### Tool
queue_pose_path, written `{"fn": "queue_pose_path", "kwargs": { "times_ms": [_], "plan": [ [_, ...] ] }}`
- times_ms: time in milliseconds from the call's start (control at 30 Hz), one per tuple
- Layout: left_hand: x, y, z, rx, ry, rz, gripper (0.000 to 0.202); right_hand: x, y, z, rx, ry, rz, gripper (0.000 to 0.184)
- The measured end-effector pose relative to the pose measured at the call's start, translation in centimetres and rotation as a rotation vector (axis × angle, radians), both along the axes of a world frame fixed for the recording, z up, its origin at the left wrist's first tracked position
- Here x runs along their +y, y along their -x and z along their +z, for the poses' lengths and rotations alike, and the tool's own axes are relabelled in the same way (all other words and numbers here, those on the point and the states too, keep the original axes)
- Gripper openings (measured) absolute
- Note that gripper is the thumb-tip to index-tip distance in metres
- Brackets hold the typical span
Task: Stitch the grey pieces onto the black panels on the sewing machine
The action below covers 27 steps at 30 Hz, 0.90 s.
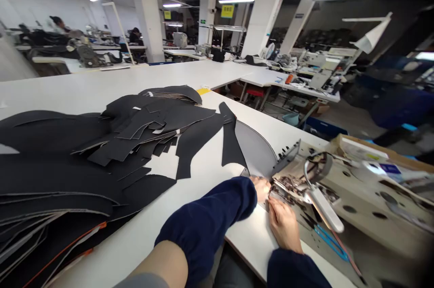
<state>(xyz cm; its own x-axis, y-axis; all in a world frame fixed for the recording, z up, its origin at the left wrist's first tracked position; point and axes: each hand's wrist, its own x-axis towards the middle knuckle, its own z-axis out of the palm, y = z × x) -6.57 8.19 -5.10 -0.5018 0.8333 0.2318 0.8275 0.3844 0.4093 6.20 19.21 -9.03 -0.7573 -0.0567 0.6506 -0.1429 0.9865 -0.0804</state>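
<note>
My left hand point(261, 187) sticks out of a dark blue sleeve at the table's right edge, fingers curled on the edge of a grey curved fabric piece point(254, 150) beside a machine point(342, 184). My right hand point(284, 224) lies just below it, fingers bent and pressed down near the machine's foot; what they pinch is too small to name. A white handle point(324, 209) of the machine juts out over the right hand.
Heaps of black cut fabric pieces point(111, 143) cover the white table point(101, 84) on the left. A long black strip point(231, 139) lies by the grey piece. Blue scissors point(330, 242) lie at the right. Other workstations and people sit far behind.
</note>
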Motion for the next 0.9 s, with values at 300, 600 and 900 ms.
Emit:
{"fn": "queue_pose_path", "kwargs": {
  "times_ms": [300,600,900],
  "plan": [
    [-11.1,2.2,3.4,-1.189,-0.854,0.480,0.038,-0.9,-0.4,0.2,-0.099,0.168,-0.028,0.024],
    [-20.3,-7.3,6.1,-1.281,-0.992,0.443,0.031,-11.6,-0.7,6.4,-0.386,1.662,0.251,0.055],
    [-20.8,-20.6,1.5,-0.621,0.344,-0.624,0.047,-11.0,-17.0,7.3,-0.165,1.738,-0.092,0.071]
  ]
}}
